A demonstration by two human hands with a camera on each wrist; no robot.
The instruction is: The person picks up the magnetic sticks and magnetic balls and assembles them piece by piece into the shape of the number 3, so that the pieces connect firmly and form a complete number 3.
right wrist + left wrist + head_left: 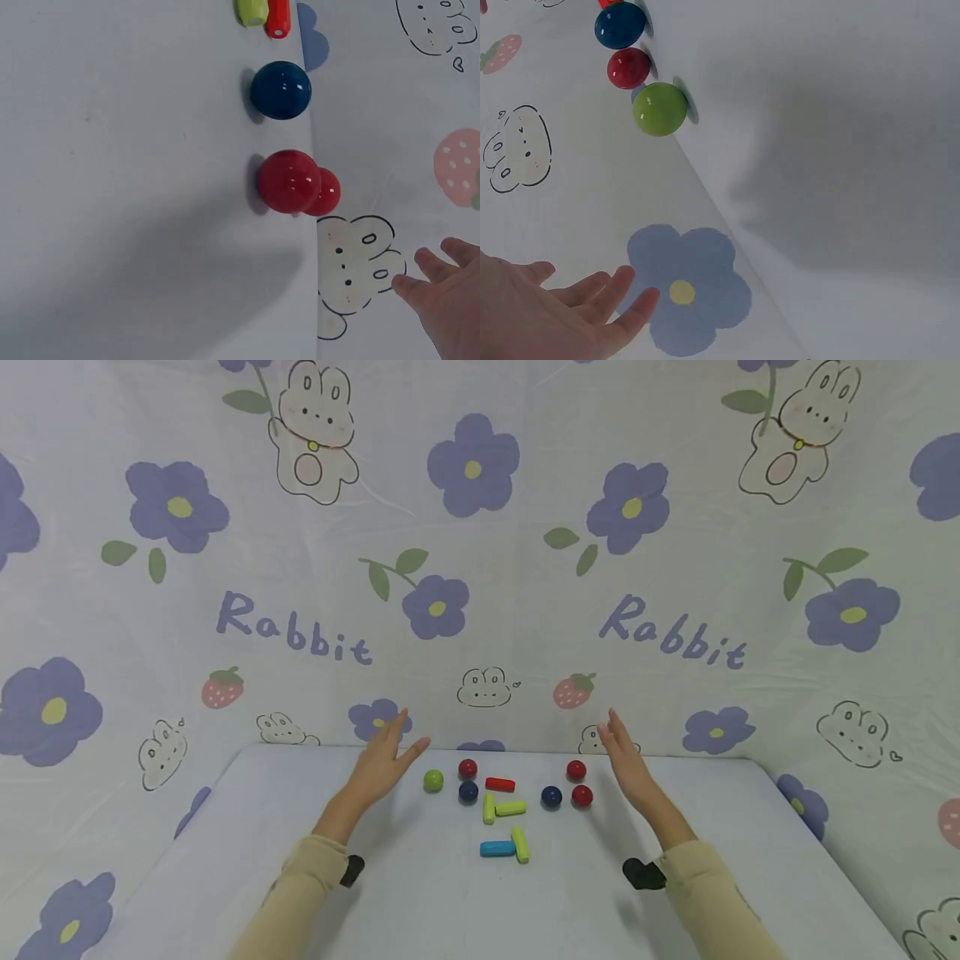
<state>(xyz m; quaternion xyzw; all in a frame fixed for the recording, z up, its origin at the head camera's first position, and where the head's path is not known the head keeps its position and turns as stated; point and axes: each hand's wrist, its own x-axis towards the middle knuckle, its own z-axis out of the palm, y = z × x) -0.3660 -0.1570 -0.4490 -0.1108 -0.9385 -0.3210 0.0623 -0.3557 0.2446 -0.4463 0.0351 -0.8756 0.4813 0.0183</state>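
Observation:
My left hand is held over the white table with its fingers straight and nothing in it. The green ball is the thing closest to it, with a red ball and a dark blue ball just beyond. On the other side my right hand hovers with fingers extended, also holding nothing. Nearest to that hand are two red balls, one behind and one in front, beside another dark blue ball.
Between the hands lie a red stick, a blue stick and yellow-green sticks, one upright in view, one sideways, one touching the blue stick. A patterned cloth hangs behind the white table.

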